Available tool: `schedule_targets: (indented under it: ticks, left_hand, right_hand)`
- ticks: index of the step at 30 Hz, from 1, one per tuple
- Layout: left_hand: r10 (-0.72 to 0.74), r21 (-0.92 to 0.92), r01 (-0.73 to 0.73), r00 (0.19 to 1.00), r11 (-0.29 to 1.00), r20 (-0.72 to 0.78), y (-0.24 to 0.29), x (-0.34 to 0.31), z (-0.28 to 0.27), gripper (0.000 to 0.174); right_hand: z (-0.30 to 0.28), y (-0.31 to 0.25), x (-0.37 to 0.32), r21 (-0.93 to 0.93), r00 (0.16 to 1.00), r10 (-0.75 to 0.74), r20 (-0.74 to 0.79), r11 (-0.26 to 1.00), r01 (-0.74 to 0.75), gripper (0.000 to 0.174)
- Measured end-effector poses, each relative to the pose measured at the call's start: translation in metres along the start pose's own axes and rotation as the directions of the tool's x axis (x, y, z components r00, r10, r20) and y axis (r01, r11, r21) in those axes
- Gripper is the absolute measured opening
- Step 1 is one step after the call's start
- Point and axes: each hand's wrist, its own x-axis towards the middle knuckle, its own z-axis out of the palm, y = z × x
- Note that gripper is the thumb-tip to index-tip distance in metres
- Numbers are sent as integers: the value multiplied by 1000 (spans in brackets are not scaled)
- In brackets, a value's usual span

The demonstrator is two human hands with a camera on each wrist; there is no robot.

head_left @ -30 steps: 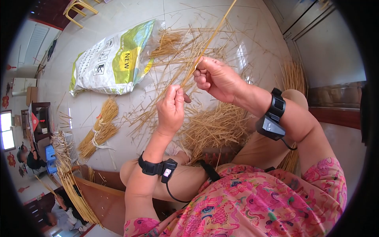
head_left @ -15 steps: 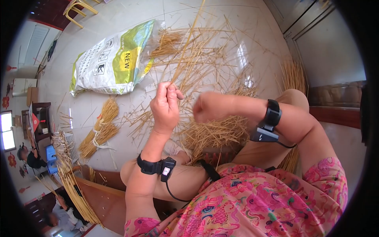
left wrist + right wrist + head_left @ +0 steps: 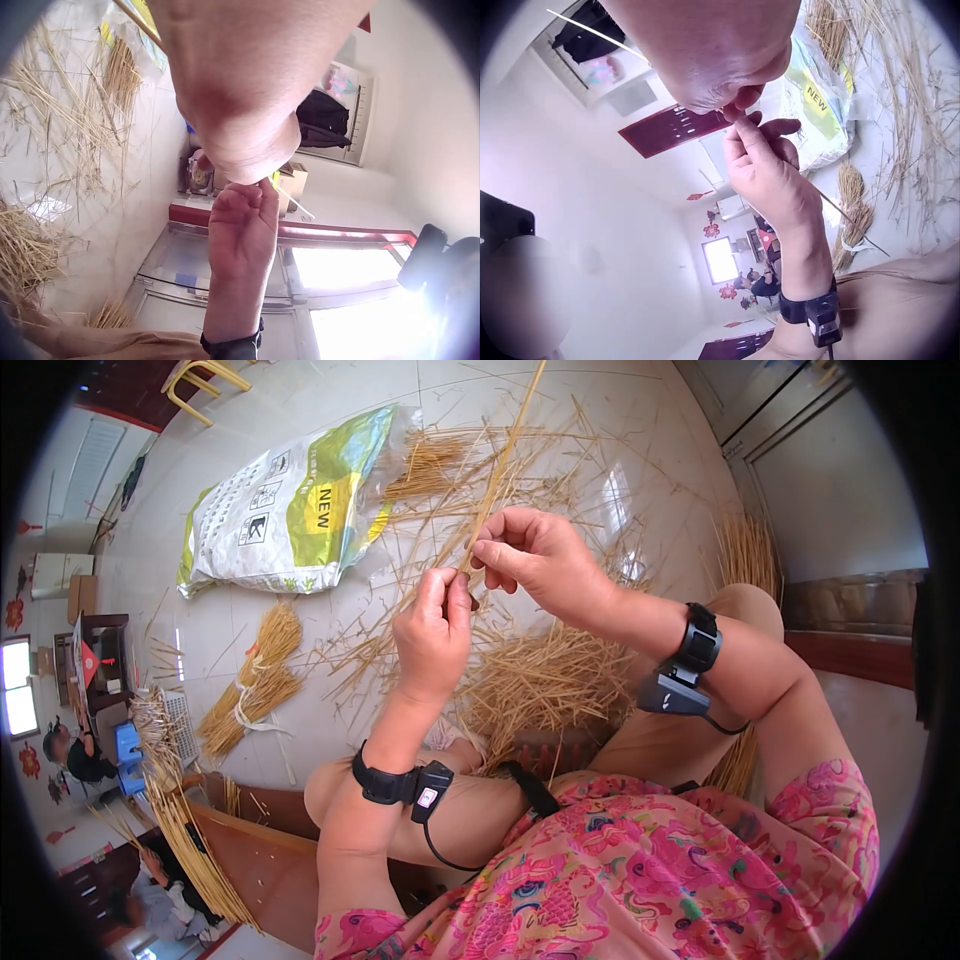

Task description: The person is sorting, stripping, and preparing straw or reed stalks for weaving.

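A long golden straw stalk (image 3: 508,455) runs up from between the two hands toward the top of the head view. My left hand (image 3: 432,630) pinches its lower part between thumb and bent forefinger. Just above, my right hand (image 3: 540,558) also pinches the stalk, thumb against forefinger, the other fingers loosely curled. The fingertips of both hands nearly meet, as the right wrist view shows with the left hand (image 3: 769,176) below. There a thin stalk end (image 3: 859,225) pokes out past the left wrist. Loose straw (image 3: 550,680) lies heaped on the floor beneath the hands.
A white and green plastic bag (image 3: 285,510) lies at the left, with straw (image 3: 425,465) at its mouth. Tied straw bundles (image 3: 250,685) lie below it. More straw (image 3: 748,555) stands by the metal cabinet (image 3: 840,490). Other people (image 3: 85,755) sit at far left.
My right hand left the stalk, dropped blurred to beside the left hand, then came back up to pinch the stalk just above it. The left hand stayed near its place throughout.
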Motion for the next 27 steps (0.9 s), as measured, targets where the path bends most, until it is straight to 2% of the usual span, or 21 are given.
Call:
schedule_targets:
  ticks: [6,12,18,27]
  left_hand:
    - [33,103,-36,999,994,38,5,-1,-2,4]
    - [-32,0,32,998,999,54,5,-2,-1,8]
    - [-28,-7,28,994,1000,102,7,-1,-4,11]
    - [17,-12,-17,997,1000,73,7,-1,-2,4]
  right_hand:
    - [-2,3,0,25,1000,-8,-9,1000,8,5]
    - [-2,5,0,45,1000,-19,-3,999,20,8]
    - [-2,5,-1,42,999,-35,-9,998,35,8]
    - [-2,4,-1,74,1000,-18,3,997,18,7]
